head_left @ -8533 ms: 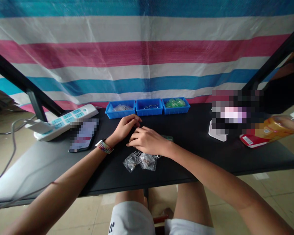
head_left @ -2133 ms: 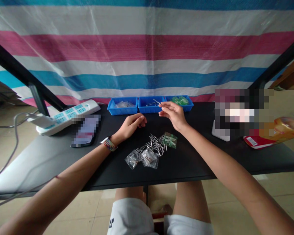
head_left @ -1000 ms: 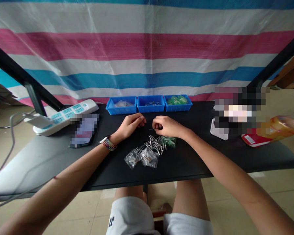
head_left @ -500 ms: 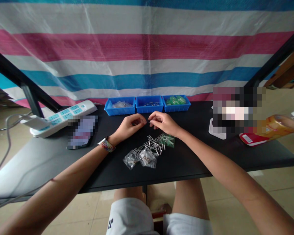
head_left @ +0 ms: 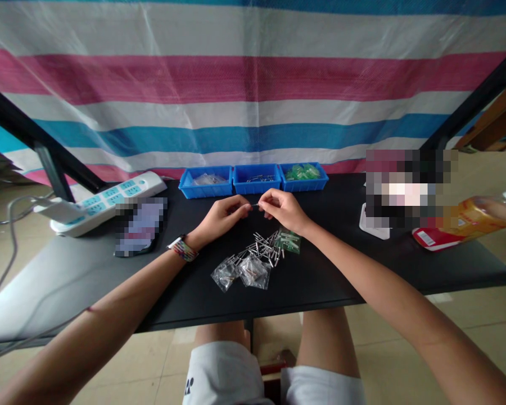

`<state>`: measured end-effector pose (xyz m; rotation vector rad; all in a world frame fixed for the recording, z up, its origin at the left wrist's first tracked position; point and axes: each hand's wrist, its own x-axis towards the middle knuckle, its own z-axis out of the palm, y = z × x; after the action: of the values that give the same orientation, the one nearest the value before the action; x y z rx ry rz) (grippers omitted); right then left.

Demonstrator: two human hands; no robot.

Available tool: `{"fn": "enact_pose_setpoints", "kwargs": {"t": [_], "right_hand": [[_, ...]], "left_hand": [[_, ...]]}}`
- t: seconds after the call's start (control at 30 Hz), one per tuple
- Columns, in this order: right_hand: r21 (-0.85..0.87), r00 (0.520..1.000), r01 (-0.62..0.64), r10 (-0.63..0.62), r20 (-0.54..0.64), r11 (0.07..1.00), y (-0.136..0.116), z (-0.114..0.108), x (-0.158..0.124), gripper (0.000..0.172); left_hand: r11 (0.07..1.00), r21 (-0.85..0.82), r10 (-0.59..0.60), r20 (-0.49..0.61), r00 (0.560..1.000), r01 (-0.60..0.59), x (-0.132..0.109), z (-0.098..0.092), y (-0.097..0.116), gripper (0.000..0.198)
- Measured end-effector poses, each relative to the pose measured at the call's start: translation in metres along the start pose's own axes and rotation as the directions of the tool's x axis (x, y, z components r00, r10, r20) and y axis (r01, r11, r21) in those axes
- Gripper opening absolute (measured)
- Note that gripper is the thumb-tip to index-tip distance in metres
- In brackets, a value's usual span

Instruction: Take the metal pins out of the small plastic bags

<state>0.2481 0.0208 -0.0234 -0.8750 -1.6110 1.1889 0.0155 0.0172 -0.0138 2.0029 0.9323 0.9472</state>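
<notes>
Between my two hands runs a thin metal pin, small in view. My left hand pinches its left end with thumb and fingertips. At the other end, the fingers of my right hand are closed on it. Below the hands lies a pile of loose metal pins on the black table. Two clear plastic bags with small parts sit at the pile's front, and a green bag with metal pieces touches its right side.
Three blue bins stand behind my hands: the left bin with clear bags, the middle bin with metal pins, the right bin with green bags. A power strip and phone lie left; a bottle lies right.
My right hand has shifted slightly, its fingers now closed more tightly around the pin's right end. Both hands are a touch higher in view; the pile and bags have stayed put.
</notes>
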Motion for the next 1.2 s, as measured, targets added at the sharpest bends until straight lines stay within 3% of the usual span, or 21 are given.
{"fn": "enact_pose_setpoints", "kwargs": {"t": [0.13,0.4,0.6,0.67,0.8,0.9,1.0,1.07,1.1,1.2], "right_hand": [[-0.032,1.0,-0.009,0.009,-0.006,0.999,0.0,0.001,-0.001,0.039],[0.101,1.0,-0.013,0.015,-0.016,0.995,0.0,0.003,0.001,0.033],[0.091,1.0,-0.011,0.012,-0.007,0.996,-0.004,0.0,0.001,0.035],[0.088,0.999,0.011,-0.006,-0.053,0.996,-0.003,-0.002,0.004,0.036],[0.1,0.967,0.054,-0.027,-0.253,0.993,0.0,-0.009,0.018,0.036],[0.096,0.969,0.034,-0.009,-0.247,0.995,0.001,-0.018,0.025,0.045],[-0.035,0.966,0.048,-0.055,-0.254,0.998,-0.003,-0.026,0.023,0.036],[-0.157,0.974,0.072,-0.103,-0.2,0.985,-0.007,-0.028,0.018,0.024],[-0.217,0.985,0.098,-0.126,-0.119,0.971,-0.01,-0.027,0.014,0.021],[-0.334,0.957,0.243,-0.17,0.234,0.911,-0.019,-0.021,0.004,0.031]], "left_hand": [[1.0,-0.011,-0.004,-0.024,1.0,0.004,0.0,0.0,-0.003,0.04],[0.997,0.071,-0.019,-0.035,0.999,0.021,-0.001,0.0,0.003,0.047],[0.998,0.063,-0.03,-0.02,0.999,0.031,0.0,-0.001,0.005,0.054],[0.998,0.039,-0.049,-0.015,0.999,0.049,0.0,-0.002,0.005,0.058],[0.997,0.011,-0.073,0.0,0.997,0.073,0.001,-0.003,0.003,0.06],[0.997,-0.004,-0.079,-0.002,0.997,0.079,0.002,-0.003,0.0,0.059],[0.997,-0.018,-0.082,-0.005,0.997,0.082,0.001,-0.003,-0.001,0.057],[0.997,-0.012,-0.081,-0.004,0.997,0.081,0.001,-0.003,0.0,0.056],[0.997,-0.006,-0.08,-0.002,0.997,0.08,0.002,-0.003,0.001,0.055],[0.998,0.006,-0.07,0.0,0.998,0.07,0.002,-0.003,0.003,0.054]]}}
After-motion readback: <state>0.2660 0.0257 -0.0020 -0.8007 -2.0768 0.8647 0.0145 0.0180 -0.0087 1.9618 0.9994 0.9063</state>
